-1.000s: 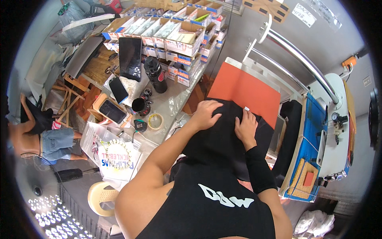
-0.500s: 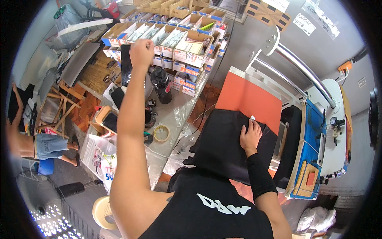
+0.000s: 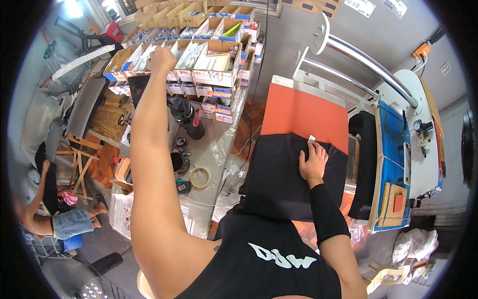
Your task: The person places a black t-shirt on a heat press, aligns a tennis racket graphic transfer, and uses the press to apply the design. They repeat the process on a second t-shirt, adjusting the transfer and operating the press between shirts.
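Smooth black cloth (image 3: pixel 279 172) is draped over a flat orange pad (image 3: pixel 303 112), beneath the splayed, empty right hand (image 3: pixel 314 162). The curled left hand (image 3: pixel 162 60) is outstretched by cardboard boxes (image 3: pixel 215 77); its grip cannot be told.

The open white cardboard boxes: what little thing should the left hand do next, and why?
Perhaps the bare left hand should dip into the pale contents of the open white cardboard boxes: it is curled over them, any grip hidden, while the bare right hand rests on the black cloth on the flat orange board.
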Demonstrator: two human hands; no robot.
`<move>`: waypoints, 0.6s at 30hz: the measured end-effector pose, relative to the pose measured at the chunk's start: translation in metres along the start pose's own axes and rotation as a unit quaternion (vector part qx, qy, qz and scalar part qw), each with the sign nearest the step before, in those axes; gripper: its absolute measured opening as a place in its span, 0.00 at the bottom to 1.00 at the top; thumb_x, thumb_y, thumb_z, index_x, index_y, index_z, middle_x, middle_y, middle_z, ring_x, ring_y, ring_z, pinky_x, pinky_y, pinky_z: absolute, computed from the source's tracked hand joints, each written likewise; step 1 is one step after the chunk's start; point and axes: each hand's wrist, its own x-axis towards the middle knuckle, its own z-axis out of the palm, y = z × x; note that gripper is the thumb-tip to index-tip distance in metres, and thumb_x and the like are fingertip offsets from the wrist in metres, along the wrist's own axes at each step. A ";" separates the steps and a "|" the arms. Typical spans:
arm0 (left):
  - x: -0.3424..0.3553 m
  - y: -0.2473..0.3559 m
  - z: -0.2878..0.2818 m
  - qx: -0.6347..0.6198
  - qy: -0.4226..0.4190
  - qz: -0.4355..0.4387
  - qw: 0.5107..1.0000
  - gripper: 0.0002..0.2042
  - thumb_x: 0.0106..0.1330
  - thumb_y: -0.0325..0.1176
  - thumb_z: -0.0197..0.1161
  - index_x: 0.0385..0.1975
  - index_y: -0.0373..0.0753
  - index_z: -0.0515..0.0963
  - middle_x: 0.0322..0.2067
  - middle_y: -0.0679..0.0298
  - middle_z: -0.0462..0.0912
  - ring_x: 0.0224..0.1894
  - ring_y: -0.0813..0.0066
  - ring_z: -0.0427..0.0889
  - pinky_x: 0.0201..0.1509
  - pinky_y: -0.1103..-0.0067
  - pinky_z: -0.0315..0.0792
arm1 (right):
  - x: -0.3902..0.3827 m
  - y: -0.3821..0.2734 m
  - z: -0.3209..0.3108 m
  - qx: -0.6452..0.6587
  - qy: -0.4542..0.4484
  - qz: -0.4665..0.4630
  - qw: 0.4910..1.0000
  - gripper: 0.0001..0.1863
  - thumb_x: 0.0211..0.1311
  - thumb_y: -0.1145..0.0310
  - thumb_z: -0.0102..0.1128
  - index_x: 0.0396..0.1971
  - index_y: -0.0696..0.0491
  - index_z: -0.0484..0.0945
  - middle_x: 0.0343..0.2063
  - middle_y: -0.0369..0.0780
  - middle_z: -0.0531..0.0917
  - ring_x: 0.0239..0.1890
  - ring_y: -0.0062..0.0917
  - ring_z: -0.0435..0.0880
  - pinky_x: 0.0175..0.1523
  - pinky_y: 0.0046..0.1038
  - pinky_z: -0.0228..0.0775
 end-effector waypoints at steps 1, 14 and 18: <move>0.003 -0.003 -0.004 -0.029 -0.007 -0.020 0.999 0.08 0.64 0.39 0.67 0.38 0.51 0.90 0.57 0.60 0.83 0.65 0.53 0.76 0.67 0.51 0.67 | 0.000 0.000 -0.001 -0.002 0.000 0.001 1.000 0.28 0.67 0.55 0.59 0.62 0.54 0.76 0.61 0.42 0.76 0.66 0.39 0.70 0.71 0.45 0.57; 0.012 -0.055 -0.006 -0.228 0.119 0.021 0.966 0.13 0.59 0.38 0.72 0.43 0.45 0.89 0.39 0.56 0.91 0.47 0.60 0.89 0.53 0.67 0.79 | -0.002 0.004 0.006 0.008 0.004 0.000 1.000 0.29 0.67 0.55 0.60 0.64 0.53 0.75 0.62 0.42 0.75 0.66 0.39 0.69 0.71 0.45 0.57; -0.042 -0.034 -0.042 -0.346 0.129 0.079 0.926 0.09 0.64 0.33 0.69 0.42 0.41 0.89 0.39 0.58 0.90 0.42 0.68 0.88 0.49 0.74 0.79 | -0.002 0.003 -0.002 0.034 -0.003 0.014 0.999 0.29 0.66 0.55 0.61 0.63 0.53 0.75 0.62 0.43 0.75 0.67 0.40 0.69 0.71 0.45 0.57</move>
